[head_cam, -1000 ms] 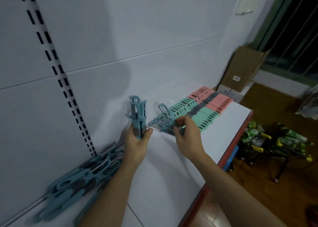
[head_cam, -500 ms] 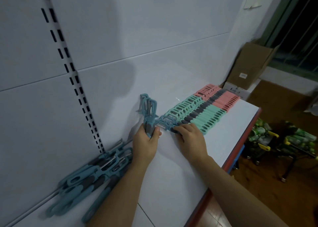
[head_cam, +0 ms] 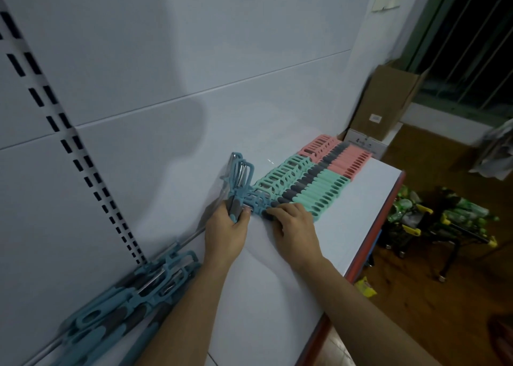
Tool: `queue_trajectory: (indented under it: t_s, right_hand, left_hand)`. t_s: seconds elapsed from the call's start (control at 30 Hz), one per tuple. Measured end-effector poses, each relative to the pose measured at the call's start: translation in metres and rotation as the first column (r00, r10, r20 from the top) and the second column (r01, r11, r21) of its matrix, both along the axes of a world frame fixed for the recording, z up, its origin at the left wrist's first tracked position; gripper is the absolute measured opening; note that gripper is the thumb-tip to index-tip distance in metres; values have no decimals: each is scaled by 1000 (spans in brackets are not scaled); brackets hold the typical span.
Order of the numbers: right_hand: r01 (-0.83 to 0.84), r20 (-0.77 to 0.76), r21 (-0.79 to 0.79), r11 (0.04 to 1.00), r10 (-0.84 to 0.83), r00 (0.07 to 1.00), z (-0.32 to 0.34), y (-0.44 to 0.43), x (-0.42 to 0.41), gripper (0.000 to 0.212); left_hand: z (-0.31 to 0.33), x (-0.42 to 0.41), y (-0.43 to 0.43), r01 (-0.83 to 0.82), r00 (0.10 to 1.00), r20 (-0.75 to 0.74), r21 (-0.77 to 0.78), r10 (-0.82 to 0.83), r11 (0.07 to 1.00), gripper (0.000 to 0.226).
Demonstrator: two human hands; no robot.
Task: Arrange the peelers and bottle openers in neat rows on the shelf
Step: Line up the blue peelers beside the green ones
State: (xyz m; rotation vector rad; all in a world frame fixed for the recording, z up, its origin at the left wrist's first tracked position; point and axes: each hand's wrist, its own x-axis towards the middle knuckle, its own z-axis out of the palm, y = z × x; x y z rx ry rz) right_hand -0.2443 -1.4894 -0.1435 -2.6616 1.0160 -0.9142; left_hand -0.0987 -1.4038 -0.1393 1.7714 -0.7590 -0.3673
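Your right hand (head_cam: 294,227) has lowered its blue peeler (head_cam: 259,205) flat, fingers pressing it against the mint row (head_cam: 313,188) just beyond them, head toward the wall (head_cam: 249,74). That and the pink row (head_cam: 342,154) look done. Your left hand (head_cam: 224,232) grips a blue bundle (head_cam: 240,177) upright, heads up, and a loose pile (head_cam: 133,296) waits behind that wrist.

A shop — slotted shelving upright (head_cam: 70,146), rows of boxed-out peelers (head_cam: 308,182).
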Motion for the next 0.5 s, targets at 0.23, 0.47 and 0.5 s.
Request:
queue_trajectory:
  t_s: [0.23, 0.47, 0.5]
  right_hand:
    - [-11, 20, 9, 1000, 11, 1000, -3, -4, -1, 26]
    - [-31, 8, 48, 998, 31, 999, 0, -2, -1, 31]
    - [-27, 7, 48, 998, 27, 1000, 0, -2, -1, 31]
  left_hand:
    - [-2, -2, 6, -15, 1000, -13, -87, 14, 996, 16]
    - [1, -5, 9, -2, 958, -277, -255, -71, 967, 20]
    - [3, -7, 10, -1, 949, -305, -258, -80, 966, 17]
